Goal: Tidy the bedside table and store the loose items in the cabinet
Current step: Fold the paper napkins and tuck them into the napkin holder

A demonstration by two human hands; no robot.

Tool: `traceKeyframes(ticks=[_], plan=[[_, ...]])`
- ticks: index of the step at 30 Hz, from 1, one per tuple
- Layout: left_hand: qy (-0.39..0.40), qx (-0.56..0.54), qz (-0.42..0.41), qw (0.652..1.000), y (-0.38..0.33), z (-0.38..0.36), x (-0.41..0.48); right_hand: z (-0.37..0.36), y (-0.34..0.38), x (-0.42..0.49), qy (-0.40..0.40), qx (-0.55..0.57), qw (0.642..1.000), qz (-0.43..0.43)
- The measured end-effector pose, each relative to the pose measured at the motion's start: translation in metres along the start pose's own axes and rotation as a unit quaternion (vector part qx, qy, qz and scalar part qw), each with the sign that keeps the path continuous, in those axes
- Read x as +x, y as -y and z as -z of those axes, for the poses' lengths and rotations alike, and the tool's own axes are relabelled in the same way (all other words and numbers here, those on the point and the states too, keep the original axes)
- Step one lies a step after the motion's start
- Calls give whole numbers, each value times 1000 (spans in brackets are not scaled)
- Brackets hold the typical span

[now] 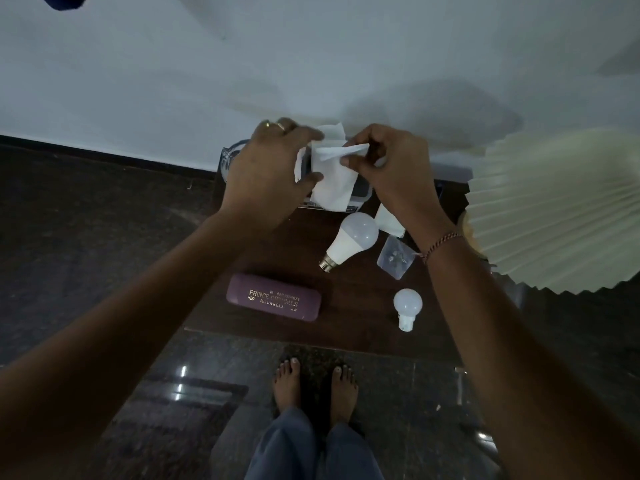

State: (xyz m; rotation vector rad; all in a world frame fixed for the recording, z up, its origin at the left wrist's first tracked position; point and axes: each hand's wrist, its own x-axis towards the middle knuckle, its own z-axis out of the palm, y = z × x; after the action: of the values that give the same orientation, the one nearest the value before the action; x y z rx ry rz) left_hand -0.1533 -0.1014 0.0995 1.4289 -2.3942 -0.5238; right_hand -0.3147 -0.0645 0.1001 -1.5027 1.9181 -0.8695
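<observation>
one tissue (333, 183) between both hands (266, 168) (393, 169)

Keeping a bare strip of tabletop (356, 306) open between spectacle case (273, 301) and small bulb (407, 306). Blocking right side with overhanging lampshade (554, 209). Crowding far half with large bulb (353, 242), packet (394, 258), left hand (273, 168) and right hand (391, 168) pinching tissue (332, 181).

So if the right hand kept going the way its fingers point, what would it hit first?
Beyond the white tissue it pinches, the right hand would likely meet the left hand, which holds the same tissue just opposite. The exact depth between them is unclear.
</observation>
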Motion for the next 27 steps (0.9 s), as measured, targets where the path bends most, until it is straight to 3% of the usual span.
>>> traceKeyframes(ticks=[5, 14, 22, 27], plan=[[8, 24, -45, 999, 5, -4, 7, 0, -5, 5, 2, 1, 1000, 12], [14, 68, -38, 997, 7, -15, 15, -13, -12, 4, 16, 20, 1000, 10], [62, 145, -81, 984, 15, -14, 22, -23, -30, 3, 72, -119, 990, -5], [57, 144, -96, 983, 16, -12, 20, -31, -31, 0, 66, -128, 990, 2]])
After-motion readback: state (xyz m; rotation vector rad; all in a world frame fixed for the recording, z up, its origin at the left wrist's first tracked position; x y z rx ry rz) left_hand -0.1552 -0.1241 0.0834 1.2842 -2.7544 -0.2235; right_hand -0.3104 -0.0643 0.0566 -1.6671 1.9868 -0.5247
